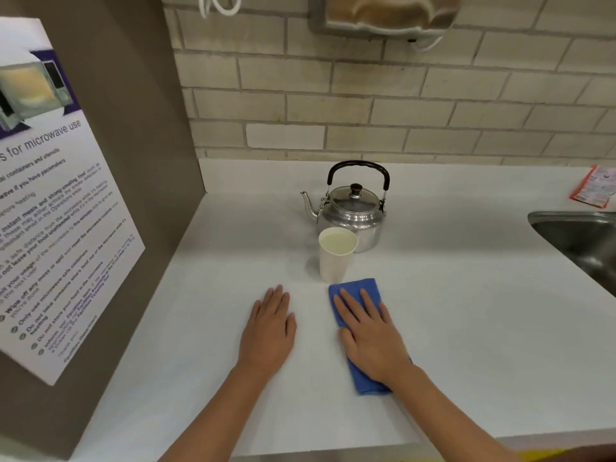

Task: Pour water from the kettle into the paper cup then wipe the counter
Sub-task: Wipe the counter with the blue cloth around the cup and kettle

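Observation:
A metal kettle (pixel 351 211) with a black handle stands upright on the white counter (pixel 466 311), spout to the left. Just in front of it stands a white paper cup (pixel 334 258), upright. A folded blue cloth (pixel 358 288) lies flat on the counter in front of the cup. My right hand (pixel 370 335) rests palm down on the cloth, fingers spread and flat. My left hand (pixel 268 328) lies palm down on the bare counter, left of the cloth, holding nothing.
A steel sink (pixel 580 238) is set into the counter at the right. A red packet (pixel 591 186) lies behind it. A brown side panel with a microwave poster (pixel 50 195) walls off the left. A tiled wall (pixel 366 95) stands behind the kettle.

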Demonstrator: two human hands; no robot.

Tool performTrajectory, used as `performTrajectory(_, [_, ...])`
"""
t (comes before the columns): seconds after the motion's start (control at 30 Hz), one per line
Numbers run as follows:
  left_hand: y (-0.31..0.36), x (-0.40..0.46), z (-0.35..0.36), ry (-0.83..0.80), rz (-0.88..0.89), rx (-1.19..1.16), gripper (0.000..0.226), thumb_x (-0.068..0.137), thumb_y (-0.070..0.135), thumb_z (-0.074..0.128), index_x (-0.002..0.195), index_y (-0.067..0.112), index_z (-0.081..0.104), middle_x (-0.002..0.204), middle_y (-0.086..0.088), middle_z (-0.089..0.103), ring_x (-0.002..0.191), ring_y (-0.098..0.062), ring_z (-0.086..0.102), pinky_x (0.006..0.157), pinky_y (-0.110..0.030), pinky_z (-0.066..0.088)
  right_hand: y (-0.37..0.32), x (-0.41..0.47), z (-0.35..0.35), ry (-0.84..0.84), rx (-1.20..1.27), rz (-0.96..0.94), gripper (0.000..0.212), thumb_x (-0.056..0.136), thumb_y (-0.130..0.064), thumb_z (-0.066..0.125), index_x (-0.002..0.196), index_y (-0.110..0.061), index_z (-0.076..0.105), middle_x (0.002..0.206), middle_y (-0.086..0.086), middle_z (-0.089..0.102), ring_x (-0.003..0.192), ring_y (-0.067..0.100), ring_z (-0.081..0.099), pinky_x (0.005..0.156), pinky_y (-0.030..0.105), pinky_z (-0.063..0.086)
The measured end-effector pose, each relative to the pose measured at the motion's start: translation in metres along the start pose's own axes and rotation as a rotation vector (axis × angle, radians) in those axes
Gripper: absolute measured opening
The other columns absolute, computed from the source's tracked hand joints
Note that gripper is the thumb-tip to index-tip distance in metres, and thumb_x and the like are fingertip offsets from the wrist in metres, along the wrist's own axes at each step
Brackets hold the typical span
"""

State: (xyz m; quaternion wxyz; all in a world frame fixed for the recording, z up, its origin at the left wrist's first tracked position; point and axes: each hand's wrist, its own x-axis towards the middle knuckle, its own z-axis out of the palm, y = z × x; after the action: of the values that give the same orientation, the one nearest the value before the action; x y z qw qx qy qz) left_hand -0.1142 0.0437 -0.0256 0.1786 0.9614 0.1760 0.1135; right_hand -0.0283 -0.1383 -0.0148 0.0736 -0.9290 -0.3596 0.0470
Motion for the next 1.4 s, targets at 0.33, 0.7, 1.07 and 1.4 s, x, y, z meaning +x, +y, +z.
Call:
performTrajectory(0.33, [-0.004, -0.008, -0.010, -0.023, -0.011, -0.178, 0.047, 0.098, 0.024, 0.026, 0.143, 0.011, 0.022, 0.156, -0.002, 0.017, 0.144, -0.010, 0.009, 0.114, -0.021, -0.003, 0.019, -0.021, -0.009, 0.002, 0.004, 0.196, 0.056, 0.099, -0.036, 0.021, 0.150, -0.029, -0.001, 0.160, -0.012, -0.003, 0.147, 0.017, -0.008, 0.120, 0.040, 0.000])
performTrajectory(0.7, [0.022, -0.015, -0.026, -0.021, -0.222, -0.481, 0.046, 0.099, 0.021, 0.020, 0.143, 0.009, 0.018, 0.156, -0.004, 0.014, 0.143, -0.014, 0.010, 0.117, -0.027, 0.005, -0.053, 0.001, -0.009, -0.070, 0.170, 0.021, 0.051, 0.100, -0.029, 0.018, 0.150, -0.029, 0.007, 0.160, -0.010, 0.001, 0.147, 0.017, -0.008, 0.119, 0.042, -0.003])
performTrajectory(1.07, [0.077, -0.019, 0.019, -0.137, -0.092, 0.126, 0.058, 0.097, 0.039, 0.014, 0.144, 0.011, -0.003, 0.155, -0.019, -0.010, 0.143, -0.032, -0.012, 0.117, -0.045, -0.009, 0.015, 0.008, -0.007, 0.006, 0.073, 0.206, 0.051, 0.100, -0.034, 0.018, 0.150, -0.033, 0.006, 0.161, -0.006, 0.000, 0.147, 0.018, -0.007, 0.120, 0.045, -0.002])
performTrajectory(1.4, [0.003, 0.040, -0.013, -0.131, -0.204, 0.178, 0.054, 0.098, 0.034, 0.014, 0.145, 0.011, -0.002, 0.155, -0.020, -0.007, 0.144, -0.032, -0.007, 0.118, -0.044, -0.003, 0.015, 0.008, 0.002, 0.070, 0.049, 0.217, 0.051, 0.099, -0.036, 0.019, 0.149, -0.036, 0.010, 0.160, -0.009, 0.005, 0.147, 0.018, -0.002, 0.119, 0.043, 0.000])
